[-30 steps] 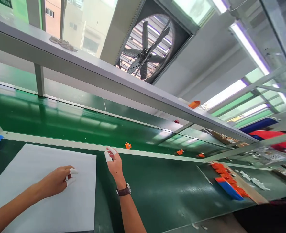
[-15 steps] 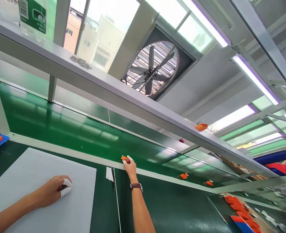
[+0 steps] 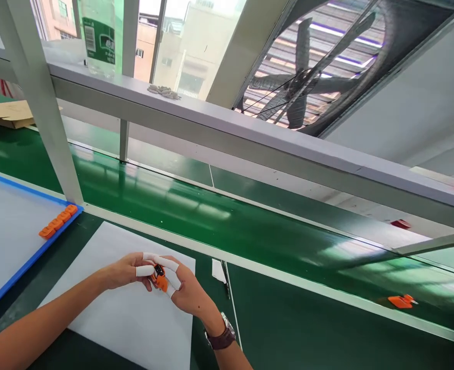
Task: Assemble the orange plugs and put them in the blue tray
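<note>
A small orange part (image 3: 158,277) with a dark centre is pinched between both hands above the white sheet (image 3: 127,318). My left hand (image 3: 129,271) grips it from the left, with white finger cots on its fingertips. My right hand (image 3: 184,290) grips it from the right, also in finger cots, with a dark watch on the wrist. Both hands hover over the sheet's far right corner, close to the edge of the green conveyor belt (image 3: 219,221).
A blue-rimmed tray (image 3: 30,257) at left carries a row of orange parts (image 3: 57,222). Another orange part (image 3: 402,301) lies on the belt at right. A grey shelf (image 3: 250,136) overhead bears a bottle (image 3: 99,36); an upright post (image 3: 45,113) stands left.
My right hand took the orange part from the belt's edge and brought it back over the white sheet, where my left hand joined it. The view swung left and down.
</note>
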`<state>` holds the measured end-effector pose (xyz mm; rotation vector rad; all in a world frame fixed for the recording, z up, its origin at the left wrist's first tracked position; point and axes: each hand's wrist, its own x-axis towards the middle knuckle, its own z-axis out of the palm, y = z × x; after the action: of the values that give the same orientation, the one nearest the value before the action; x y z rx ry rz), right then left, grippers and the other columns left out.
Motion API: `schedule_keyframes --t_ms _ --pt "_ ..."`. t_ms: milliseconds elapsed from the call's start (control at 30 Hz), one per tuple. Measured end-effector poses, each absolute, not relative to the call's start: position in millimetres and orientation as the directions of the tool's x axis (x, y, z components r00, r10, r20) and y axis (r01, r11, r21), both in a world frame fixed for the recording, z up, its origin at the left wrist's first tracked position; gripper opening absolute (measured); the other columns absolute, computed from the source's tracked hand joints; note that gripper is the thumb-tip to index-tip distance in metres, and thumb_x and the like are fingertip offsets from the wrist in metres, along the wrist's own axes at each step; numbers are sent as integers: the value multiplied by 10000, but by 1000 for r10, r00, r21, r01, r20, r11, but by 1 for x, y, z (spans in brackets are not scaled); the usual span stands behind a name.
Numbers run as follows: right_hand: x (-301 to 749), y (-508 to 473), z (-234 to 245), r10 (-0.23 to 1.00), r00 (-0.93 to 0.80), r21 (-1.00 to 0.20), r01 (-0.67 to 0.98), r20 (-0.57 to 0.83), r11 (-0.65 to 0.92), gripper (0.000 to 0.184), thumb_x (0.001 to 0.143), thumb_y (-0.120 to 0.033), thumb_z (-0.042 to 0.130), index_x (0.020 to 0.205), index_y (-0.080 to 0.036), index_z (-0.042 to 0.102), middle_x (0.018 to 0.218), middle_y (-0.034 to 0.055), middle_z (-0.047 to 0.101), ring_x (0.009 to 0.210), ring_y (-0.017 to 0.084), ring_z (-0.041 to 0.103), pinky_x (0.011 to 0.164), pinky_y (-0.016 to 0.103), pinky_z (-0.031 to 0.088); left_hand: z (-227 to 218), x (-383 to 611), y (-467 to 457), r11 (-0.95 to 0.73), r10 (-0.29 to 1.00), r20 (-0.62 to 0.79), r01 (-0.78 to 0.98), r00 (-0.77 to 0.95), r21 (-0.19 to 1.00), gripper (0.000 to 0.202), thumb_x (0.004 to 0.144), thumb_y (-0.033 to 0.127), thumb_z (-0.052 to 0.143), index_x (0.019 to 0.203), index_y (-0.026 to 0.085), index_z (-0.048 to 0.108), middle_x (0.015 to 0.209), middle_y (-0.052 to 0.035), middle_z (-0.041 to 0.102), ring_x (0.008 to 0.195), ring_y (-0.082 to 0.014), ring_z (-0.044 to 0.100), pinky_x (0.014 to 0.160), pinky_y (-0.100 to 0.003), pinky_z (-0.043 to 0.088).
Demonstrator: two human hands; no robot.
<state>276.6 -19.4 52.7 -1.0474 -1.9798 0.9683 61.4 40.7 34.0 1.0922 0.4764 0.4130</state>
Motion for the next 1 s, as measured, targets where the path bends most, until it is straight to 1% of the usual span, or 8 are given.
schedule_keyframes --t_ms 100,167,233,333,500,600,833,1000 --pt "278 -15 42 870 -316 -759 433 377 486 500 931 -118 500 1381 -336 530 1364 56 599 1255 220 580 1065 434 501 26 49 37 404 696 -200 -146 689 903 519 834 303 724 1329 212 599 1176 -123 681 1050 -269 674 962 -459 513" --pt "277 -15 33 851 -327 -728 444 411 522 488 937 -140 531 1383 -340 531 1372 62 595 1266 228 573 1061 440 507 20 45 34 385 749 -203 -165 630 908 591 790 252 765 1351 240 580 1222 -108 651 1104 -286 657 996 -496 504" --pt "274 -17 23 834 -348 -726 417 428 547 466 925 -160 592 1349 -353 563 1330 55 628 1229 232 600 1032 433 533 16 44 31 377 754 -192 -174 628 910 575 775 234 778 1322 240 603 1219 -102 641 1138 -292 635 990 -503 516" --pt "266 -19 9 845 -262 -756 377 467 535 443 919 -164 620 1311 -367 585 1226 39 685 1111 219 667 950 410 584 14 47 27 341 725 -154 -156 671 927 462 780 223 768 1229 217 660 1217 -108 626 1146 -287 617 972 -471 533" --pt "258 -19 -6 865 -127 -793 351 486 498 422 901 -128 627 1259 -351 605 1193 31 700 1048 210 699 867 382 616 6 54 23 262 706 -191 0 682 965 317 813 230 733 1119 192 660 1055 -90 684 923 -222 677 855 -401 555" --pt "254 -21 -8 852 -97 -785 345 515 514 417 891 -102 630 1228 -348 615 1172 31 699 1045 212 695 872 398 612 0 59 20 269 720 -196 -8 666 963 221 871 264 670 1075 179 656 972 -77 712 853 -204 688 827 -392 560" --pt "247 -27 -8 878 -117 -816 329 465 476 451 893 -79 622 1266 -329 583 1171 56 680 1072 217 675 874 402 611 1 62 21 282 838 -214 -62 502 957 192 863 308 685 1024 204 680 1101 -80 720 1061 -251 680 902 -373 567" --pt "244 -27 -14 890 -60 -846 289 452 449 393 889 -93 634 1219 -304 605 1180 58 683 1053 212 685 861 395 624 -2 63 22 369 824 -250 -146 509 918 205 849 316 707 1003 184 676 1088 -88 731 1012 -255 700 855 -395 593"
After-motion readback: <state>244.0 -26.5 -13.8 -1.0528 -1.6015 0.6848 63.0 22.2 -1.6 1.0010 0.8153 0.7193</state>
